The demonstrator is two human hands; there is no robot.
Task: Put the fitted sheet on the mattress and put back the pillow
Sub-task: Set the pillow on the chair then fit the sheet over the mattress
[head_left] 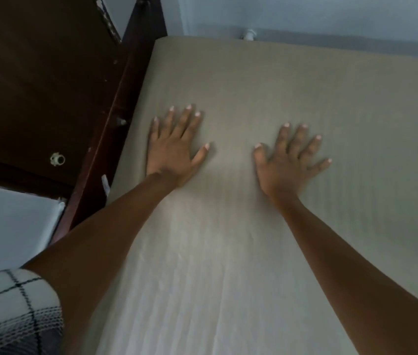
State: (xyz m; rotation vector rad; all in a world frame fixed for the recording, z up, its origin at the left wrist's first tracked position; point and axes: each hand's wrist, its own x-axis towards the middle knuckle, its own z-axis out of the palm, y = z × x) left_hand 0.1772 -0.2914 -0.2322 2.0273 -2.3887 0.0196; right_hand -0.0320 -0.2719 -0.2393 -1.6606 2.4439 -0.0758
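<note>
Fitted sheet (pixel 267 80) looks thin, soft and light, lying fairly smooth right beside the dark wooden bed frame (pixel 105 139). Left hand (pixel 174 149) and right hand (pixel 287 162) press flat on it, fingers spread, gripping nothing. Probably best grabbed by its elastic corners, not mid-panel.

You are in a bedroom of a home. A mattress (pixel 267 73) under smooth beige striped cloth fills most of your view. A dark wooden bed frame (pixel 115 129) with a tall end board stands against its left edge, and a pale blue wall (pixel 305 11) rises just behind it.
</note>
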